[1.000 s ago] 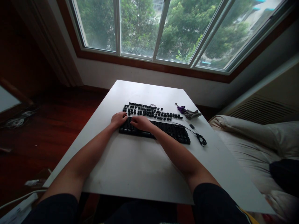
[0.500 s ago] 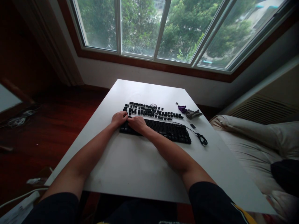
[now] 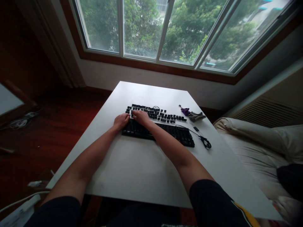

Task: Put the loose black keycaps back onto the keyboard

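Right, straight to the far half of the white surface [image 3: 132, 170], and to a black keyboard [image 3: 171, 130] lying across it, well apart from the near edge. Inside its frame, dark rows, too dim to tell keys from bare key seats. Over at the keyboard's far-left corner with the left hand [image 3: 121, 120]: fingers curled in, pinching or merely resting, impossible to tell. Just beside it with the right hand [image 3: 141, 117]: reaching over the keyboard's far side to the loose keycaps [image 3: 156, 115], fingers bent, any grip too small to make out. Plenty of those keycaps, too, in uneven rows just beyond the keyboard. Now across to the right edge: crumpled purple cloth [image 3: 185, 111] next to a grey bundle [image 3: 197, 117], any contents hidden. Closer in, a small dark piece [image 3: 196, 129] and the black cable [image 3: 206, 143], looped up beside the keyboard.
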The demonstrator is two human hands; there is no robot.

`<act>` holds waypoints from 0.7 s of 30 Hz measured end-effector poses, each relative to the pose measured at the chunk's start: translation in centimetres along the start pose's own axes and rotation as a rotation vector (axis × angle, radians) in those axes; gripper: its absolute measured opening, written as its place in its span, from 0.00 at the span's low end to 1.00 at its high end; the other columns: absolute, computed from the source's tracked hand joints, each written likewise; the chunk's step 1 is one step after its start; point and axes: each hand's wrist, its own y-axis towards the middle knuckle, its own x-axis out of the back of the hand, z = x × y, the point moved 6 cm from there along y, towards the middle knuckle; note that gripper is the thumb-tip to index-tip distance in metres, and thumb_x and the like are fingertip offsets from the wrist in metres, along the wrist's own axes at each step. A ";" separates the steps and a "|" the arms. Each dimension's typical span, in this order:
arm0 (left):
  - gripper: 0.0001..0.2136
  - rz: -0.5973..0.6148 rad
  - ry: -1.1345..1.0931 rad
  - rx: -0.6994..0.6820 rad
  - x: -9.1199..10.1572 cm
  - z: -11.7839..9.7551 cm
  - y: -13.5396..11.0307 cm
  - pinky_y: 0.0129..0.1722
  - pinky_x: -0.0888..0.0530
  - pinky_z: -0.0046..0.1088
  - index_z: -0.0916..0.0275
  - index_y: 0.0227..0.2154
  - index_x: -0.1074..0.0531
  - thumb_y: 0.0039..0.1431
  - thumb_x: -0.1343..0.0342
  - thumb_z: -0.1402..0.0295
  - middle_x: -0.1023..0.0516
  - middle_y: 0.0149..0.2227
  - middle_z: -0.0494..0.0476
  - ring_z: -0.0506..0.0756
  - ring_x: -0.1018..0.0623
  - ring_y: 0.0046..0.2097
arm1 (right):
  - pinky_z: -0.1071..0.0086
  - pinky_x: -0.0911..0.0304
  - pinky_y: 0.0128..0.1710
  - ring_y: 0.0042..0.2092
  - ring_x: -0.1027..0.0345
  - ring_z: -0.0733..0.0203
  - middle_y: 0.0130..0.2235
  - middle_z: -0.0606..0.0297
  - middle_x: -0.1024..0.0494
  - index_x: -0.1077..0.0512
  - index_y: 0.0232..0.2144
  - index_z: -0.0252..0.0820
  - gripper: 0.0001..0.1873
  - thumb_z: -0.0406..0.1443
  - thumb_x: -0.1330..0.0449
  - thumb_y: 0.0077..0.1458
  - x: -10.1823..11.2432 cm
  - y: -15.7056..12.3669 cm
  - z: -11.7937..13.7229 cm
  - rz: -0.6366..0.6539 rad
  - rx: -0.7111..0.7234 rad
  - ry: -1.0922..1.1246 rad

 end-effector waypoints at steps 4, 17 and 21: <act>0.14 -0.011 -0.007 0.046 0.2 0.2 -0.1 0.41 0.31 0.31 0.54 0.42 0.24 0.68 0.56 0.61 0.18 0.44 0.56 0.58 0.22 0.45 | 0.67 0.37 0.42 0.50 0.27 0.53 0.50 0.59 0.21 0.28 0.50 0.49 0.14 0.40 0.40 0.62 -0.5 1.4 0.0 0.052 0.021 -0.037; 0.12 -0.118 -0.047 0.116 0.6 1.6 0.0 0.42 0.31 0.32 0.55 0.42 0.25 0.66 0.55 0.65 0.20 0.44 0.57 0.59 0.23 0.45 | 0.72 0.43 0.37 0.39 0.28 0.60 0.39 0.63 0.18 0.22 0.45 0.45 0.13 0.42 0.41 0.62 0.6 0.6 -0.2 0.005 0.073 0.193; 0.13 -0.134 -0.063 0.137 0.5 1.8 -0.2 0.45 0.31 0.33 0.55 0.45 0.26 0.65 0.54 0.68 0.20 0.47 0.58 0.59 0.23 0.48 | 0.73 0.45 0.35 0.34 0.31 0.65 0.33 0.67 0.20 0.20 0.41 0.41 0.11 0.38 0.38 0.59 1.0 -1.6 0.5 0.124 0.221 0.374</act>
